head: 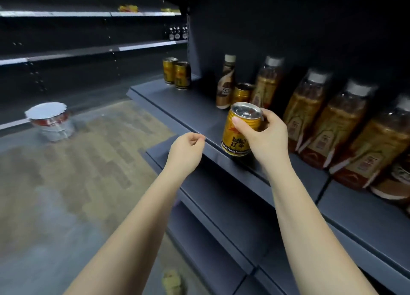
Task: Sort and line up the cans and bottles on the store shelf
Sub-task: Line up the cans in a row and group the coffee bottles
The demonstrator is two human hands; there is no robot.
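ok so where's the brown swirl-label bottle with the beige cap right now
In the head view, the slim brown swirl-label bottle stands upright toward the back of the dark grey shelf, just left of a lone gold can and beyond the gold can held in the right hand.

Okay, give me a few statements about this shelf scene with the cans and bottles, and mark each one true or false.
1. The right hand holds a gold can. True.
2. The left hand grips a bottle. False: it holds nothing, its fingers loosely curled near the shelf edge.
3. Two gold cans stand together at the shelf's far left end. True.
4. The held can lies on its side on the shelf. False: it is about upright, slightly tilted, in the hand at the shelf's front edge.
5. A brown bottle with a pale cap stands beside another gold can. True.
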